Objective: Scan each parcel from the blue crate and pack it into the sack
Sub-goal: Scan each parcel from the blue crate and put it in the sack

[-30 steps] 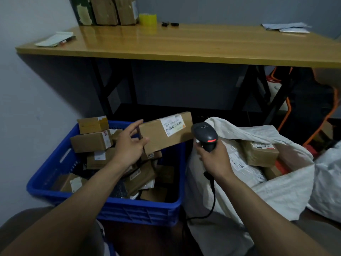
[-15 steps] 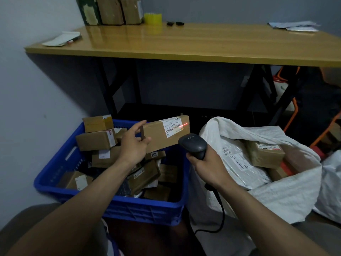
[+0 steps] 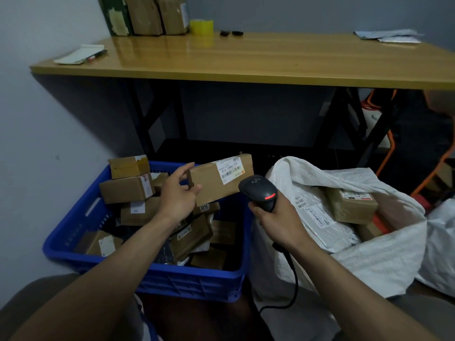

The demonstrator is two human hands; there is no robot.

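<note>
Since half a second ago the barcode scanner (image 3: 259, 191) has risen to just beside the cardboard parcel (image 3: 219, 183), and the red line on its label (image 3: 230, 169) is gone. The left hand (image 3: 178, 195) pinches the parcel's left end between thumb and fingers, above the blue crate (image 3: 187, 281). The right hand (image 3: 278, 217) curls around the scanner's grip. The white sack (image 3: 369, 262) stands open at right, with parcels inside.

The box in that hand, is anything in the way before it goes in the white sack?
Yes: the right hand gripping the scanner sits between the box, held by the left hand, and the open sack. Nothing else visible blocks it.
</note>
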